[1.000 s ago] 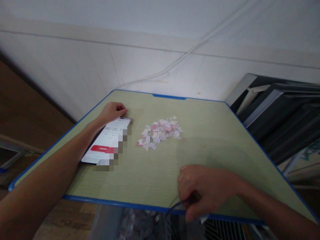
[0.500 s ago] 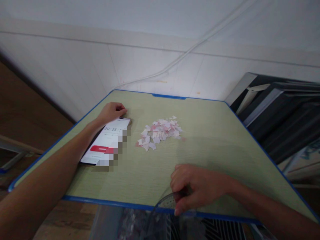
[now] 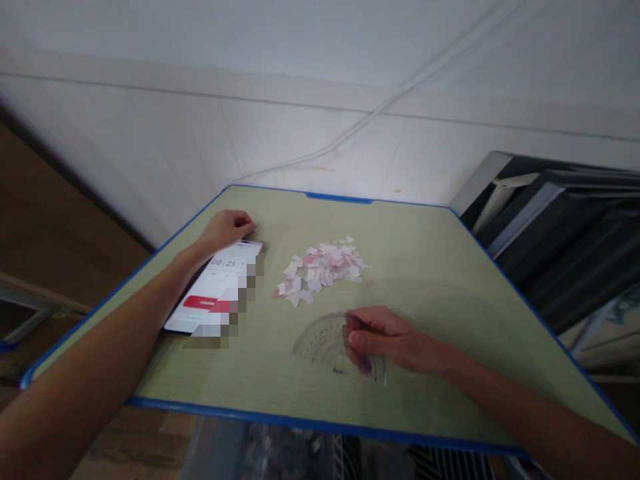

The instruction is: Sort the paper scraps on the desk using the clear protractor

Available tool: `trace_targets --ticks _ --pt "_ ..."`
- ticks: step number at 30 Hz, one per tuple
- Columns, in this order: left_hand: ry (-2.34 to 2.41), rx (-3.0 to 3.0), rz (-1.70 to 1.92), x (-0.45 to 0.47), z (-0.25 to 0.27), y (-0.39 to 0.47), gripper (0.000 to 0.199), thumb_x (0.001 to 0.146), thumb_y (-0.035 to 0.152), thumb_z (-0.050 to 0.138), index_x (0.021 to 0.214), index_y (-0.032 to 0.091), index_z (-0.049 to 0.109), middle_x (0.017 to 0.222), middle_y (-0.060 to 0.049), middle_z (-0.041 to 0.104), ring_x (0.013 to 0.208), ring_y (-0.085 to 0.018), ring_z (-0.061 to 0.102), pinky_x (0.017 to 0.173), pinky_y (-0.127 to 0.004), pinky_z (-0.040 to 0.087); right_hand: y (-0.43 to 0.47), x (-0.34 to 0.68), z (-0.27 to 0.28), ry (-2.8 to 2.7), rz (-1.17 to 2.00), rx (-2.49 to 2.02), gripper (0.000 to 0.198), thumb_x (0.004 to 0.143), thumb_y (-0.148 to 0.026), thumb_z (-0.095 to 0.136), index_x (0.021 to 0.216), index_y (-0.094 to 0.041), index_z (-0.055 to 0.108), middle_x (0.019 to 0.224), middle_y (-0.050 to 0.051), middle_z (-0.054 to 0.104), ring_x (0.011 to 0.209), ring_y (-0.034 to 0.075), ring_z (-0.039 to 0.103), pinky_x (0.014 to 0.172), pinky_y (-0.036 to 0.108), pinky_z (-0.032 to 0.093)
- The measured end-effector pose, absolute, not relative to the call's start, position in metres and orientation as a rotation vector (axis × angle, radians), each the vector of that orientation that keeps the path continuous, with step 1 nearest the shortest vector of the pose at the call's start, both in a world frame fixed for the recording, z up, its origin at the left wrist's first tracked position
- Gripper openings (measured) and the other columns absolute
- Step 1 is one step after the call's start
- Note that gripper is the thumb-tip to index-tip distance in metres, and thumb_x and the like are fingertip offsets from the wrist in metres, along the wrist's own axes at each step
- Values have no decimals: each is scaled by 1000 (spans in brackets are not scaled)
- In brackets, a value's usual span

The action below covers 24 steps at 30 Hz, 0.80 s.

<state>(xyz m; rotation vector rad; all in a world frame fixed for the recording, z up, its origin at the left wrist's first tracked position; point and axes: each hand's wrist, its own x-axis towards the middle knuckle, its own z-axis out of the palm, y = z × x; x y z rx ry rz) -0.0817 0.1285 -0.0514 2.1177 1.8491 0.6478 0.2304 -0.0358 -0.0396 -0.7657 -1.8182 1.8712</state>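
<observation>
Blue-edged table point(image 3: 425, 243) with phone point(image 3: 215, 287) and loose paper scraps point(image 3: 330, 262)

This is looking like a home. A blue-edged tabletop point(image 3: 430, 243) is standing by a panelled wall point(image 3: 295, 133), above wood-look flooring point(image 3: 143, 440).

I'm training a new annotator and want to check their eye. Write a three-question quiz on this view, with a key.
1. What does the right hand hold?
2. True or false: the phone lies to the left of the paper scraps.
3. What colour is the edging of the tabletop?
a) red
b) blue
c) white

Key:
1. A clear protractor.
2. True.
3. b.
</observation>
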Motion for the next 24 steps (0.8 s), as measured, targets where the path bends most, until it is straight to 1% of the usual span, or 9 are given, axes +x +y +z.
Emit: trace_targets --ticks 2,3,5,7,10,14,18,21,24 --pt "1869 2110 648 -81 -51 129 30 69 39 49 71 13 63 59 -2 59 58 -14 50 54 -25 33 -34 229 -45 -1653 1849 -780 41 84 -57 47 71 -18 44 57 -2 57 45 7 51 42 19 39" --pt "1872 2110 651 -81 -51 129 29 68 39 49 70 14 63 59 -2 59 58 -15 50 55 -25 34 -32 229 -47 -1584 1823 -783 40 85 -57 46 74 -18 44 58 -2 59 43 8 52 41 18 40" --pt "1868 2119 660 -80 -51 130 28 67 39 49 69 15 64 59 -3 60 59 -15 51 55 -25 35 -28 229 -52 -1486 1744 -801 35 86 -54 46 79 -19 44 58 -3 61 39 7 50 37 17 39" --pt "1862 2128 673 -80 -51 130 28 67 39 49 67 15 63 59 -3 60 59 -15 52 55 -25 35 -24 230 -54 -1435 1675 -835 31 87 -50 47 82 -20 45 53 -5 60 34 5 45 32 14 35" --pt "1860 2136 684 -80 -51 129 27 66 38 49 65 15 62 57 -3 60 58 -14 51 53 -24 34 -22 232 -54 -1429 1653 -893 28 88 -46 47 79 -19 46 47 -7 56 29 3 36 27 12 25" --pt "1846 2146 700 -79 -51 129 25 66 37 50 64 15 61 57 -3 59 56 -14 51 53 -25 34 -24 235 -52 -1459 1685 -926 27 86 -44 48 76 -19 46 44 -7 53 28 2 30 26 11 21" --pt "1837 2145 702 -80 -53 130 25 67 37 50 64 15 60 56 -3 58 55 -13 49 52 -25 33 -25 235 -48 -1444 1583 -1043 28 84 -45 49 74 -19 46 42 -8 50 28 3 30 27 12 20" --pt "1821 2144 706 -79 -54 131 24 66 37 50 63 15 60 55 -2 57 55 -13 49 52 -25 32 -24 235 -46 -1433 1440 -1137 27 81 -44 50 70 -20 44 42 -8 47 31 4 33 30 13 21" --pt "1818 2150 706 -78 -54 131 23 66 36 49 62 16 59 55 -2 56 54 -13 48 52 -25 31 -25 236 -46 -1538 1382 -1144 27 81 -41 49 66 -20 42 42 -8 44 33 4 34 31 15 22"
